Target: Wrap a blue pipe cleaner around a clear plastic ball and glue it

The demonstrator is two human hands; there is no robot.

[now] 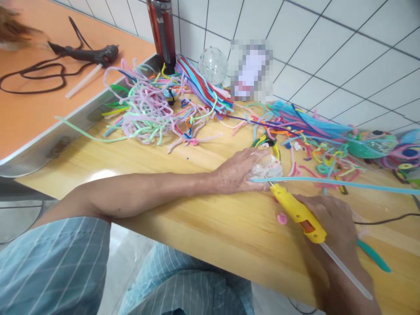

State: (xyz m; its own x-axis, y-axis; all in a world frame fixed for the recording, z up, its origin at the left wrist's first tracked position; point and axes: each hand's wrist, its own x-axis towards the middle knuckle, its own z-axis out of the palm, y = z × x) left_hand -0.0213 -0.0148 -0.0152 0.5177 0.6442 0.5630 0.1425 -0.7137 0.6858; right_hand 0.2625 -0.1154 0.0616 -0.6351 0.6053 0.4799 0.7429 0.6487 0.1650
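Note:
My left hand (241,171) rests on the wooden table (164,175), fingers curled round a clear plastic ball (269,167) and pinching a long light-blue pipe cleaner (344,183) that runs off to the right. My right hand (334,227) grips a yellow glue gun (297,212); its nozzle points up-left and touches the ball. A white glue stick (348,272) sticks out of the gun's back. A small pink piece (281,218) lies just below the gun.
Heaps of coloured pipe cleaners (154,109) cover the back of the table. A second clear ball (213,64) and a dark red bottle (162,33) stand by the tiled wall. A black glue gun (88,54) with cord lies on the orange table (26,113) at left.

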